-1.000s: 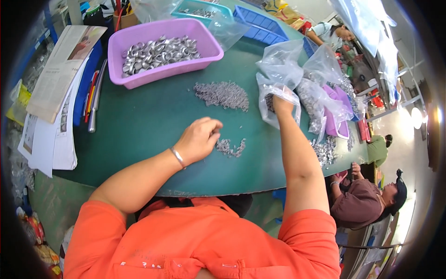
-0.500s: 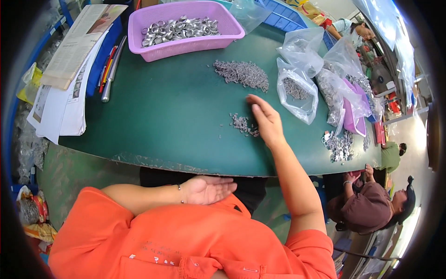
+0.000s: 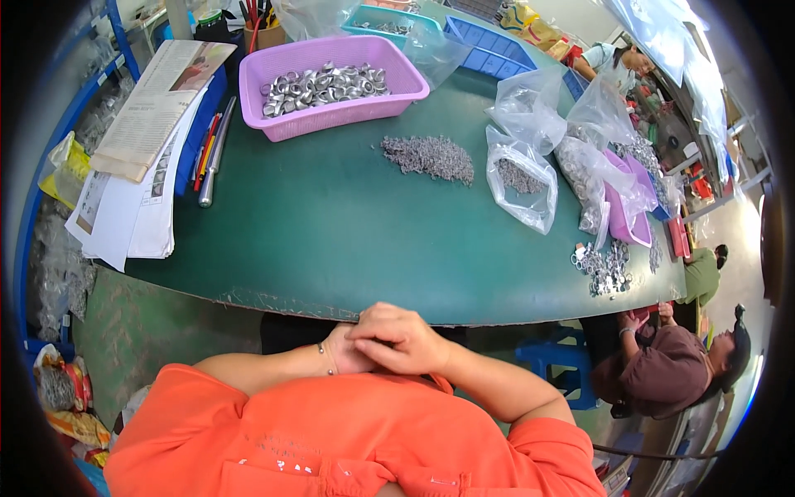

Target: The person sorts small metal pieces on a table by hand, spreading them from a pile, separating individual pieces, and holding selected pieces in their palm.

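Observation:
My right hand (image 3: pixel 406 338) lies over my left hand (image 3: pixel 346 351) just at the near table edge, against my orange shirt. The right fingers are curled and close together, covering the left palm. The left fingers are hidden beneath them. Whatever lies between the hands cannot be seen. Farther out on the green table (image 3: pixel 331 240) is a heap of small grey pieces (image 3: pixel 429 157). Behind it stands a purple basket (image 3: pixel 331 118) holding silver metal rings (image 3: pixel 323 87). An open clear plastic bag (image 3: pixel 538 217) with similar grey pieces lies to the right.
Papers and a newspaper (image 3: pixel 157 108) lie on the left beside pens and a tapered metal rod (image 3: pixel 217 157). Filled plastic bags (image 3: pixel 584 178), a second purple basket (image 3: pixel 623 217) and loose metal parts (image 3: pixel 604 267) sit on the right. A co-worker in brown (image 3: pixel 662 369) sits near a blue stool (image 3: pixel 559 356).
My right hand has come back from the middle of the table onto my left hand. The small cluster of grey pieces beside it is gone from the tabletop.

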The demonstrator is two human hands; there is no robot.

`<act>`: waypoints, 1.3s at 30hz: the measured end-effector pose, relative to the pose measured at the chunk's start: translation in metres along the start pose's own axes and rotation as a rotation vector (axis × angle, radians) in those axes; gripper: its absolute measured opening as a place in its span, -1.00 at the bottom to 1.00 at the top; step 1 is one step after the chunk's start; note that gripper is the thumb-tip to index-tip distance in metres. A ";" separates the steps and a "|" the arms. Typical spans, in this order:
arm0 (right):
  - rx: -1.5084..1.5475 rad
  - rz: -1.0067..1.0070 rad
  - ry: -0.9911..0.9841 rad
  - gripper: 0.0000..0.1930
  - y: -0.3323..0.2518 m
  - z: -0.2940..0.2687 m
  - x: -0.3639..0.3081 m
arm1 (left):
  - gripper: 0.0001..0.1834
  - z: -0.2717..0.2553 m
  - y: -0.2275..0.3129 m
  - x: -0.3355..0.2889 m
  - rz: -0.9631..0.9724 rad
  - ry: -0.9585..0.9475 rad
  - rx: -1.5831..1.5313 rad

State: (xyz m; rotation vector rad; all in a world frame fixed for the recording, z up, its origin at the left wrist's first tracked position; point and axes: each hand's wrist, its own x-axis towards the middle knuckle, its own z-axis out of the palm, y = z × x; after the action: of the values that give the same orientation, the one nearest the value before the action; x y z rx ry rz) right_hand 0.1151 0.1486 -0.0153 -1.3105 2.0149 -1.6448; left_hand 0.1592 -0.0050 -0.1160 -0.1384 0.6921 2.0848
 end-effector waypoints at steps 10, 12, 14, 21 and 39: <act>-0.054 0.302 0.869 -0.85 0.017 -0.086 -0.016 | -0.78 0.026 0.063 -0.066 -0.317 0.249 -0.396; -0.216 0.249 0.996 -0.85 0.047 -0.115 -0.035 | -0.73 0.052 0.092 -0.089 -0.318 0.189 -0.278; -0.122 0.383 1.091 -0.86 0.059 -0.122 -0.039 | -0.71 0.070 0.111 -0.085 -0.246 0.072 -0.251; -0.429 0.327 0.913 -0.91 0.060 -0.115 -0.031 | -0.77 0.129 0.158 0.109 -0.102 -0.028 -0.245; -0.593 0.191 0.495 -0.45 0.064 -0.131 -0.005 | -0.62 0.047 0.269 0.117 0.996 0.825 1.596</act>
State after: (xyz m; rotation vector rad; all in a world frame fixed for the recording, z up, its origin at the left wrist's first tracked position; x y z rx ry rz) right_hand 0.0007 0.2380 -0.0282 -0.8488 2.9833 -1.4346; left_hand -0.1158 -0.0101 -0.0039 0.3487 3.1415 1.4872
